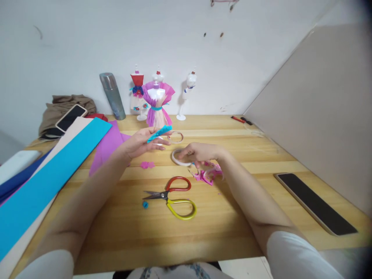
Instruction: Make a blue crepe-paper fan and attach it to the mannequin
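Note:
My left hand point(141, 142) holds a folded blue paper strip point(159, 133) between thumb and fingers, raised above the table. My right hand point(200, 152) reaches down at a white tape roll point(181, 162), its fingers bent over the ring's right side; whether they grip it is hard to tell. Beside that hand lies a heap of pink paper scraps point(207, 176). Scissors with one red and one yellow handle point(166, 195) rest nearer me, blades pointing left, with a small blue paper piece point(145, 204) by them. Small pink cutouts point(147, 165) lie below my left hand.
Long blue paper point(58, 182) and purple paper point(106, 149) cover the left side. Dressed mannequins point(157, 97), a bare one point(191, 83) and a flask point(113, 97) stand by the wall. Another tape roll point(180, 134) lies behind my hands. A dark phone-like slab point(316, 203) is right.

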{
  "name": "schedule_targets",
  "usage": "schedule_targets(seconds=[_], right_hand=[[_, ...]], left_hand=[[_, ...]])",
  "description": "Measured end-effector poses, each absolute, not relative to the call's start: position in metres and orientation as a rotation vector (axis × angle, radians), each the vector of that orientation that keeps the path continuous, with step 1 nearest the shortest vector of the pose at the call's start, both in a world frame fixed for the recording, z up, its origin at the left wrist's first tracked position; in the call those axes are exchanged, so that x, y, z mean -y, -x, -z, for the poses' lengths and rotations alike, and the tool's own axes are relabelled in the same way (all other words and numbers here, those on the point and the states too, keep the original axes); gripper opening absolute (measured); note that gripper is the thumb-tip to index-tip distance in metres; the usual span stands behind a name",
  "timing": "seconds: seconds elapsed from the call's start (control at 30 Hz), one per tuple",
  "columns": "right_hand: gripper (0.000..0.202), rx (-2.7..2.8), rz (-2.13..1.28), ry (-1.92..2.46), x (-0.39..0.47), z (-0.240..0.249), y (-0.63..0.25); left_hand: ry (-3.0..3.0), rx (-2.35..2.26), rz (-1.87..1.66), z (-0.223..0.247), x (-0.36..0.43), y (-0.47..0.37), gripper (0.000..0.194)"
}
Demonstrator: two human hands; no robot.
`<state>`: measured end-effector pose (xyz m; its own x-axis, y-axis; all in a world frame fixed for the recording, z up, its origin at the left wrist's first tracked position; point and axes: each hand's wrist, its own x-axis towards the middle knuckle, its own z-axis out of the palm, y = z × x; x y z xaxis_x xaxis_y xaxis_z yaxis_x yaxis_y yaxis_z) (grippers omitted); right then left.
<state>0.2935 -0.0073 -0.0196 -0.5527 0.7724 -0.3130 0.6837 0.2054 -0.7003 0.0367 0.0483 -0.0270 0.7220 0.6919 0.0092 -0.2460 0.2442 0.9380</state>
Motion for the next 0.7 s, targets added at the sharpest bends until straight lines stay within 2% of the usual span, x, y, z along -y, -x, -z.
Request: schedule_targets(seconds=[0.07, 0.13, 0.2, 0.33, 0.53, 0.7], right_hand=[[0.033, 2.216, -1.196, 1.406, 0.009, 0.015, -0.287], [0.018, 1.951, -1.089, 1.32, 0.013, 0.009, -0.276], [0.019, 1.729, -1.031, 1.177, 0.023, 0.001, -0.263], [0.021, 1.549, -0.98, 1.014, 0.049, -0.018, -0.242], [0.015, 1.51, -0.673, 1.005, 0.061, -0.043, -0.223], [0.015, 1.593, -0.579, 1.077, 0.049, -0.053, -0.208]], left_hand=[[-1.068, -0.362, -0.824, 0.024, -0.038, -0.048, 0.028], [-0.965, -0.294, -0.921, 0.023, -0.028, -0.058, 0.018], [-0.892, -0.234, -0.98, 0.023, -0.02, -0.066, 0.011], [-0.846, -0.2, -1.059, 0.018, -0.007, -0.071, 0.02], [-0.802, -0.247, -1.097, 0.007, 0.007, -0.07, 0.02], [-0.753, -0.248, -1.145, -0.001, 0.015, -0.071, 0.031]])
